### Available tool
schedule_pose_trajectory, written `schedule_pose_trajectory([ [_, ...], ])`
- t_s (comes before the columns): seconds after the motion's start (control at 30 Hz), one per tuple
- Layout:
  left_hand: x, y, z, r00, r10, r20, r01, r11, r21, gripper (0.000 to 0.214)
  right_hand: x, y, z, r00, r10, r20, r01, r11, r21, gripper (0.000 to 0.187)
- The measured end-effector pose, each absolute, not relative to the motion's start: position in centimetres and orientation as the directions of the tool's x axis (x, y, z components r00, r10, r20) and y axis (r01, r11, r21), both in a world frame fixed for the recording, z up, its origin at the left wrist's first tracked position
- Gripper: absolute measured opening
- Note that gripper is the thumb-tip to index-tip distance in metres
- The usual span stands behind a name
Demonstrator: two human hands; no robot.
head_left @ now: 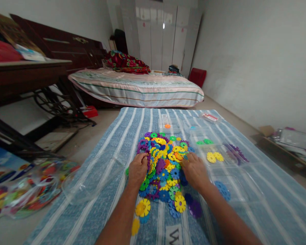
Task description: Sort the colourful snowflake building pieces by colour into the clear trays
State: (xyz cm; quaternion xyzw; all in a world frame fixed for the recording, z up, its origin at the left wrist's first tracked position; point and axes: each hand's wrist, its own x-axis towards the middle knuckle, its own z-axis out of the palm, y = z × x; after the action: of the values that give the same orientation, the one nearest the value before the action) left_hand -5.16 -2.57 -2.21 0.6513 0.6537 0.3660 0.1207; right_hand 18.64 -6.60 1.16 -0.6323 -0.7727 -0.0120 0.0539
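Pile of mixed plastic discs, notched, mostly yellow, blue, green and purple, sits on blue-and-white striped cloth, between the two hands. Left hand at the pile's left edge, touching, fingers curled in; can't tell if it grips a piece. Right hand at the pile's right edge, fingers bent, tips blurred among discs; can't tell if closed on anything. Loose yellow disc at the pile's near edge. Right of pile: transparent trays with yellow discs, green discs, purple discs, blue discs. Orange disc in a tray just beyond pile. Left of pile: transparent container on cloth; farther left, on floor, plastic bags of colourful items, dark sewing table behind them. Well beyond pile: bed with red floral bedding, then pale wardrobe. Far right of pile, cardboard box by wall.
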Motion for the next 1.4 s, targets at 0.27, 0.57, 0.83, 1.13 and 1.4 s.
schedule_pose_trajectory([
  [0.27, -5.1, -2.5, -2.3, -0.128, 0.939, 0.320, 0.770, -0.110, 0.629, 0.028, 18.8, -6.4, 0.3, -0.221, 0.967, 0.124, 0.974, 0.226, -0.028, 0.028],
  [0.57, -5.0, -2.6, -2.1, -0.131, 0.939, 0.319, 0.773, -0.105, 0.626, 0.027, 18.8, -6.2, -0.4, -0.218, 0.960, 0.174, 0.974, 0.225, -0.025, 0.025],
  [0.83, -5.1, -2.5, -2.2, -0.131, 0.937, 0.324, 0.765, -0.112, 0.634, 0.026, 18.7, -6.3, -0.9, -0.218, 0.941, 0.259, 0.973, 0.228, -0.012, 0.024],
  [1.13, -5.0, -2.6, -2.2, -0.123, 0.941, 0.315, 0.767, -0.111, 0.632, 0.027, 21.7, -6.2, 2.7, -0.098, 0.899, 0.428, 0.995, 0.082, 0.056, 0.024],
  [1.4, -5.0, -2.5, -2.4, -0.136, 0.935, 0.326, 0.765, -0.110, 0.635, 0.027, 23.2, -6.0, 4.2, 0.070, 0.915, 0.397, 0.998, -0.068, -0.019, 0.027],
])
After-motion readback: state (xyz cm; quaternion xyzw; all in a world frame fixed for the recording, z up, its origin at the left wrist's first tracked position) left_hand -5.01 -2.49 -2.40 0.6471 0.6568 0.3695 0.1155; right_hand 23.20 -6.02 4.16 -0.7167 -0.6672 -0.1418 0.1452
